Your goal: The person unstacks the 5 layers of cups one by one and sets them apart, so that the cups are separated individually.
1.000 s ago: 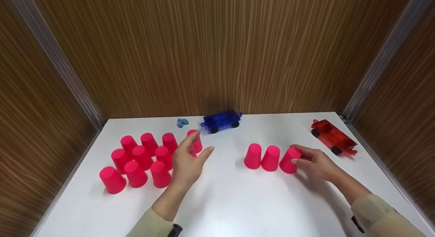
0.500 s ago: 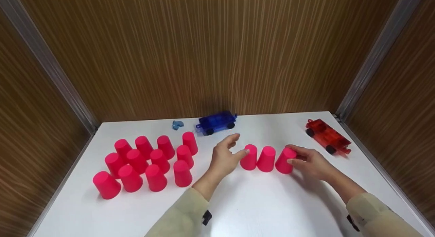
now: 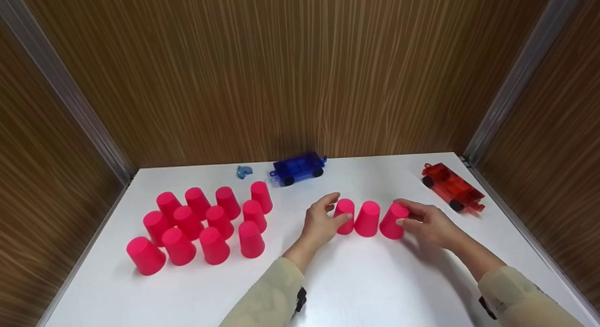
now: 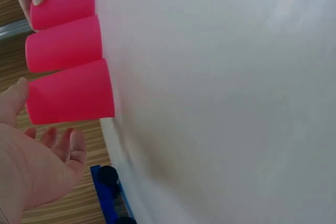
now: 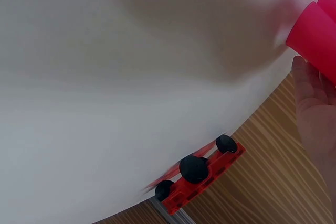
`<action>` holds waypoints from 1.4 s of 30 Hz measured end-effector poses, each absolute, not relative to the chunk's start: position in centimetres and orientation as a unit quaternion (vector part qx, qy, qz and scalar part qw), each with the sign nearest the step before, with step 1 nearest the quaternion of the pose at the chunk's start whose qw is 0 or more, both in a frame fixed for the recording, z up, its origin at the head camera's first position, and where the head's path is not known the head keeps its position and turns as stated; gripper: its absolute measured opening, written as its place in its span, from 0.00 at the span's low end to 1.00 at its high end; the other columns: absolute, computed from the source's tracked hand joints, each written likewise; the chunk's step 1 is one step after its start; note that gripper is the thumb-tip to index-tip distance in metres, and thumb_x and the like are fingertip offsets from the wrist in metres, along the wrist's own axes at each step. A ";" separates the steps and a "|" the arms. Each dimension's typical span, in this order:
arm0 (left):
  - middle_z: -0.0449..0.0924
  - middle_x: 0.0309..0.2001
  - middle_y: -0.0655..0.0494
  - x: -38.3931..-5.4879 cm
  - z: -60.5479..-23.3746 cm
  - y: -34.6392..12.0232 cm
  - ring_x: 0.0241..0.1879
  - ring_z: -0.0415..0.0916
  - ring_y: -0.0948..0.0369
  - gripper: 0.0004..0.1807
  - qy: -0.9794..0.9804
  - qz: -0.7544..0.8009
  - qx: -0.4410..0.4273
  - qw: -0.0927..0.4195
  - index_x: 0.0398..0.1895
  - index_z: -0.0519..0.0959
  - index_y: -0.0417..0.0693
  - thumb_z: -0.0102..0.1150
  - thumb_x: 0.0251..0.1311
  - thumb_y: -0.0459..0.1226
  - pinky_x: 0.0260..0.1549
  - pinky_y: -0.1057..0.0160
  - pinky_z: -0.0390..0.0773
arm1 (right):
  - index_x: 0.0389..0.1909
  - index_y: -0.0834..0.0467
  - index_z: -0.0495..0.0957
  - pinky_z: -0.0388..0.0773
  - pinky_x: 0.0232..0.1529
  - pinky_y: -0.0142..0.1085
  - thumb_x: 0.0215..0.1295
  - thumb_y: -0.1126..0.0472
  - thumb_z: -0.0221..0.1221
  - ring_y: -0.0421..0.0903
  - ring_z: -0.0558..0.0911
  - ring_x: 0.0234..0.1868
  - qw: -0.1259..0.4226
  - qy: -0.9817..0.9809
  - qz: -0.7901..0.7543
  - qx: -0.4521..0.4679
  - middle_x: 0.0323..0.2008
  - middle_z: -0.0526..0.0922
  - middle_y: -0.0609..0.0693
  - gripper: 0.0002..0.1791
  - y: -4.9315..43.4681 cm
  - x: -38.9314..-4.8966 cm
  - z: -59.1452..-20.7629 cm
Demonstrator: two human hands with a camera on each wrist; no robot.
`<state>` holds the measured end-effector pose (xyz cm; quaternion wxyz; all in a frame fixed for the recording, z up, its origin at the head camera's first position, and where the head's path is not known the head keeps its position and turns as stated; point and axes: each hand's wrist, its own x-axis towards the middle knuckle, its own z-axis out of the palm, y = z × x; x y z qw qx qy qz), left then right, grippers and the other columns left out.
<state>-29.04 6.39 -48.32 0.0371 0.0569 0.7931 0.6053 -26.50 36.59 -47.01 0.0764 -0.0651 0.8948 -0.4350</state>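
Note:
Three bright pink cups stand upside down in a short row right of centre. My right hand (image 3: 431,224) holds the rightmost cup (image 3: 393,224), thumb at its front and fingers behind. The middle cup (image 3: 367,219) stands between my hands, touched by neither. Around the leftmost cup (image 4: 71,93) is my left hand (image 3: 322,222), thumb in front of it and fingers spread on its far left side. In the left wrist view a gap shows between those fingers (image 4: 76,145) and the cup. The right wrist view catches the held cup (image 5: 317,40) only at its edge.
Several more pink cups (image 3: 187,222) stand inverted in rows on the left of the white table (image 3: 351,289). At the back are a blue toy wagon (image 3: 298,168) and a small blue piece (image 3: 243,172). A red toy wagon (image 3: 452,187) sits back right. Wood-grain walls (image 3: 300,74) enclose the table.
My left hand has moved right, from the cup group on the left to the leftmost cup of the row of three. My right hand has kept its hold on the rightmost cup.

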 end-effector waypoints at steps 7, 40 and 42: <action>0.80 0.66 0.56 -29.1 -49.7 6.7 0.66 0.75 0.53 0.33 0.780 0.622 0.067 0.030 0.74 0.76 0.50 0.75 0.65 0.36 0.61 0.57 0.81 | 0.80 0.56 0.67 0.83 0.53 0.32 0.73 0.53 0.68 0.62 0.77 0.67 0.068 0.895 -0.436 -0.070 0.67 0.78 0.61 0.38 36.3 -26.4 -47.1; 0.77 0.71 0.48 -32.0 -50.2 0.9 0.72 0.72 0.48 0.34 0.740 0.646 -0.122 -0.143 0.76 0.74 0.49 0.72 0.67 0.36 0.71 0.49 0.71 | 0.81 0.54 0.66 0.84 0.54 0.37 0.73 0.52 0.68 0.62 0.76 0.67 0.075 0.892 -0.442 -0.062 0.68 0.77 0.61 0.39 36.5 -26.5 -47.0; 0.77 0.71 0.47 -32.1 -50.3 0.8 0.72 0.72 0.48 0.34 0.737 0.647 -0.128 -0.149 0.76 0.74 0.48 0.72 0.67 0.35 0.71 0.49 0.72 | 0.81 0.54 0.66 0.84 0.54 0.37 0.73 0.52 0.68 0.62 0.76 0.68 0.074 0.893 -0.440 -0.062 0.68 0.77 0.61 0.39 36.5 -26.5 -47.0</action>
